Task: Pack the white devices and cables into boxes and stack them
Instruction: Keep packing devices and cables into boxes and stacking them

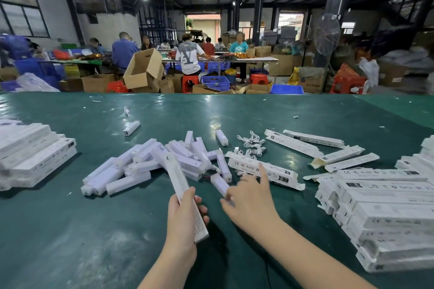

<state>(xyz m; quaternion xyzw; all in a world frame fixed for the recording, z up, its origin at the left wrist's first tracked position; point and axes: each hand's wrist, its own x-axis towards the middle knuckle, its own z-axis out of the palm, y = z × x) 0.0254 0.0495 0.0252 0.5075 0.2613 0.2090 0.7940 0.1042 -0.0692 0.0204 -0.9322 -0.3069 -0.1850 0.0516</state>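
Left hand [182,214] fingers grip box [179,182]; right hand [250,204] pinches device [219,183]; green table [70,230].

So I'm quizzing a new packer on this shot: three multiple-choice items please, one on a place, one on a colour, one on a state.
1. Where are the loose cables?
A. behind the device pile, right of centre
B. on the left stack
C. in the left hand

2. The table cover is:
A. red
B. green
C. yellow

3. The left hand:
A. lies flat
B. hangs idle
C. grips a long white box

Key: 1 A, they lie on the cover beyond the devices; 2 B, dark green sheet; 3 C, fingers wrap the box.
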